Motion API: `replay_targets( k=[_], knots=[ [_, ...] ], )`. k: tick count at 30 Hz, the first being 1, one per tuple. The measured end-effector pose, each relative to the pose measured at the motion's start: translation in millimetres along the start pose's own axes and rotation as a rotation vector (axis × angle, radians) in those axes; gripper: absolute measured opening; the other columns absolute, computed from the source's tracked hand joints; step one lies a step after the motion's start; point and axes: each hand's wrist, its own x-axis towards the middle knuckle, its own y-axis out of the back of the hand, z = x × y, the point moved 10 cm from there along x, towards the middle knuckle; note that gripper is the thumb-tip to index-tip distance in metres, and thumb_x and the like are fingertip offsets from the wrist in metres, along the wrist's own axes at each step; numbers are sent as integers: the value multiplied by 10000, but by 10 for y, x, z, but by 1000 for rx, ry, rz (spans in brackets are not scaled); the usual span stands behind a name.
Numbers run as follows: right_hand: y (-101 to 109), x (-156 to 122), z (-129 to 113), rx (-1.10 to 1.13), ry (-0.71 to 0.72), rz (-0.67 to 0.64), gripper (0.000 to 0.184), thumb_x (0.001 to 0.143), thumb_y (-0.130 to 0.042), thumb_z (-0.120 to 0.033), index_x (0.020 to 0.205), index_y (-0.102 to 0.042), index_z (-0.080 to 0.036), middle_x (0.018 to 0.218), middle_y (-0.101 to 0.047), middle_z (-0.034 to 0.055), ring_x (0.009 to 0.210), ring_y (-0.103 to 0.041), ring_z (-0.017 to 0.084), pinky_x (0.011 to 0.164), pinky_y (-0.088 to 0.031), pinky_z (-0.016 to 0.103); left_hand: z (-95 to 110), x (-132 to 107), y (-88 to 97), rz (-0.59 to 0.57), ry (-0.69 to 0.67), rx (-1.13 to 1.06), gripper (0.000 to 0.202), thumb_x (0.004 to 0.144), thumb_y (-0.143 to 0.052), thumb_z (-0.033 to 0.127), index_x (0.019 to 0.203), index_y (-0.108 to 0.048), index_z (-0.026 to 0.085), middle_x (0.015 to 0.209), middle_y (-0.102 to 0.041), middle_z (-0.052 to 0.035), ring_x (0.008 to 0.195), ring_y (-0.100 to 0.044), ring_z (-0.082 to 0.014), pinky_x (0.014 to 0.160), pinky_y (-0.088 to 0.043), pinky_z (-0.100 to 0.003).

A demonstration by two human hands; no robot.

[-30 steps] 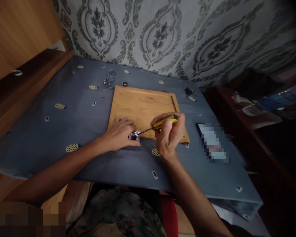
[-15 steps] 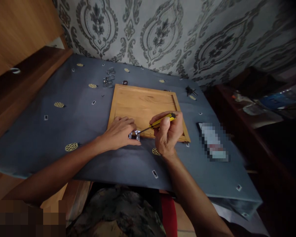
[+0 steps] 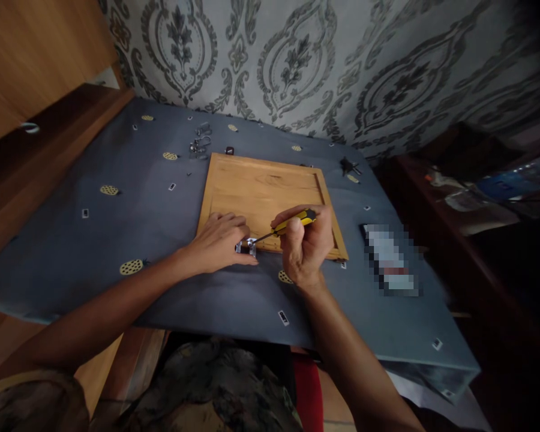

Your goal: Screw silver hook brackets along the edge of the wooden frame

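Patterned wallpaper [image 3: 292, 60] rises behind the far edge of our table [image 3: 139, 225], which a blue-grey cloth with yellow pineapple prints covers. We have a small metal fitting [image 3: 253, 251] at the near edge of a framed wooden board [image 3: 261, 192], left of that edge's middle. Our left hand [image 3: 218, 243] lies over the board's near left part, thumb and fingers pinched narrowly around the fitting. Our right hand [image 3: 308, 243] hangs above the near edge with its fingers wrapped round the yellow-and-black handle of a screwdriver [image 3: 284, 228]; the shaft slants down leftward and its tip meets the fitting, though we cannot tell whether it sits in a screw.

Just beyond the board's far left corner we see a small dark item [image 3: 229, 150], and farther left a cluster of metal pieces [image 3: 199, 146], near the table's far edge. Close to the far right corner lies a black object [image 3: 348, 166], too dark for us to make out. Along the table's right edge, well apart from the board, rests a flat, dark-edged device [image 3: 391, 258], its face pixelated.
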Motion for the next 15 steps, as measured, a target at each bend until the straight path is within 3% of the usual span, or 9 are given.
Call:
replay_targets(
  k=[9,15],
  knots=[
    [-61,26,85,46,-105,-94,284,1028,-542,-533,988,-581,-254,773,-686,-18,513,-544,95,476,-430,254,-7,-4,4,4,-6,8,442,866,-769,587,982,-698,167,1021,-680,-72,1040,-618,-287,900,-408,-397],
    [-167,114,137,177,-260,-293,327,1032,-530,-545,1100,-613,-236,805,-674,-26,459,-531,53,425,-433,208,13,1,4,5,-23,15,445,871,-764,591,975,-698,163,1007,-689,-70,1028,-626,-279,905,-421,-404]
  ],
)
